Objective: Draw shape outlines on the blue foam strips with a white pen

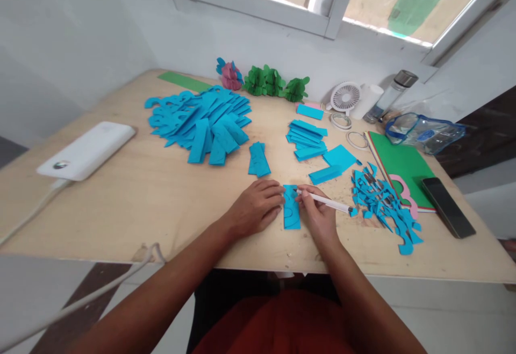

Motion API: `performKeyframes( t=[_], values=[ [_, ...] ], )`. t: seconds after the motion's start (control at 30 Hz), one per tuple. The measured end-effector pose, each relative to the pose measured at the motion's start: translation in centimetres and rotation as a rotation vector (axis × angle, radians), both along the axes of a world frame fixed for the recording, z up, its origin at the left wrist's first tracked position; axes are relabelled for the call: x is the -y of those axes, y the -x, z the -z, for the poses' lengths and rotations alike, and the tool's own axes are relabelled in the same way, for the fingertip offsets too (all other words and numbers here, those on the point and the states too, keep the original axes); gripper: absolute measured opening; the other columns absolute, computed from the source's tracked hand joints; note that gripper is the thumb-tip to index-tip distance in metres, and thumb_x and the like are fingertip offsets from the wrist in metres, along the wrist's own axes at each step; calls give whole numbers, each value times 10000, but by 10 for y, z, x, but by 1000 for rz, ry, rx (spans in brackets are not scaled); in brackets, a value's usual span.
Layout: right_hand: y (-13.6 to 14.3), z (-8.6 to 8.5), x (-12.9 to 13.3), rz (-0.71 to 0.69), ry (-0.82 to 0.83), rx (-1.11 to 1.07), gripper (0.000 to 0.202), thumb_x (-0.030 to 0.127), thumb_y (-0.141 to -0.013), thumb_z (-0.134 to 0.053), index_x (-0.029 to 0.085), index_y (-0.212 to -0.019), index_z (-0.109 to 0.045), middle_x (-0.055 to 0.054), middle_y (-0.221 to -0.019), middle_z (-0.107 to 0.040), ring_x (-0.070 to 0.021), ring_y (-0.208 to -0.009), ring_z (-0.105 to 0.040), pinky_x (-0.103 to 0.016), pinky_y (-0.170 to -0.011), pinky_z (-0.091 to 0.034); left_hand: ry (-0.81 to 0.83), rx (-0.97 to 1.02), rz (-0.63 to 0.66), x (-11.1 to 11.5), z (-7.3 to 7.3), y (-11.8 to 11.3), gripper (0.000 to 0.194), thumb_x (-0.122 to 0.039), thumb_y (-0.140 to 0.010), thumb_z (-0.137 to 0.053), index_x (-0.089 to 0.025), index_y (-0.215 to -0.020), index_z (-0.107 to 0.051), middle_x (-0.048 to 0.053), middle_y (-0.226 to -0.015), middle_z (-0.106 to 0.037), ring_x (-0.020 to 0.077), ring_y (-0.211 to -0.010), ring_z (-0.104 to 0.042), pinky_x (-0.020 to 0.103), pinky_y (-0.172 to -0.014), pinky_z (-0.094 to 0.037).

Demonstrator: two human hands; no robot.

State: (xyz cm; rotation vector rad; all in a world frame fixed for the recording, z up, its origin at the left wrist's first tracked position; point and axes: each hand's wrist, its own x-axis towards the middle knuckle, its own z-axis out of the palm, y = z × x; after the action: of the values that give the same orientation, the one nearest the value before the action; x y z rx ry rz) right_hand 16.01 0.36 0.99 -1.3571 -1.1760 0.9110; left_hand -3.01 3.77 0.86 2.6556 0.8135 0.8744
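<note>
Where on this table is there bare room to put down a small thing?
Bare: the tabletop between the white power bank and left hand; also its front strip below the blue scraps. Crowded: around the big blue paper pile, and from scraps to phone.

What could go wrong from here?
The left hand steadies the small blue paper strip only near its left edge, so it might skew under the pen. The blue offcuts lie just beyond the pen's rear end; a sweep of the right hand could scatter them.
</note>
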Motion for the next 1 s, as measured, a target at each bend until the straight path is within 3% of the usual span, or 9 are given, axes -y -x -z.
performKeyframes(
  t=[0.23, 0.5, 1.0],
  values=[
    [-3, -7, -12, -38, 84, -48, 243, 421, -810, -648, 195, -866, -717, -33, -721, -712, -186, -679, -671, -302, -620, -536, 17, -4, 6, -1, -1, 0, 197, -173, -916, -475, -187, -958, -667, 99, -1173, -688, 252, -1147, -592, 472, -1039, -454],
    [-1, 1, -23, -42, -54, 125, 173, 347, -838, -597, 201, -880, -680, -18, -731, -690, -177, -684, -644, -293, -620, -512, -5, 6, -17, 0, 1, 0, 190, -165, -914, -487, -192, -973, -666, 89, -1169, -693, 254, -1159, -583, 466, -1025, -462],
    [1, 4, -22, -103, -76, 285, 157, 349, -862, -574, 214, -833, -649, -13, -758, -670, -166, -701, -613, -265, -603, -486, -15, 11, -20, 0, -1, 0, 197, -168, -929, -475, -194, -971, -666, 90, -1175, -693, 255, -1148, -591, 476, -1032, -453]
  ],
)
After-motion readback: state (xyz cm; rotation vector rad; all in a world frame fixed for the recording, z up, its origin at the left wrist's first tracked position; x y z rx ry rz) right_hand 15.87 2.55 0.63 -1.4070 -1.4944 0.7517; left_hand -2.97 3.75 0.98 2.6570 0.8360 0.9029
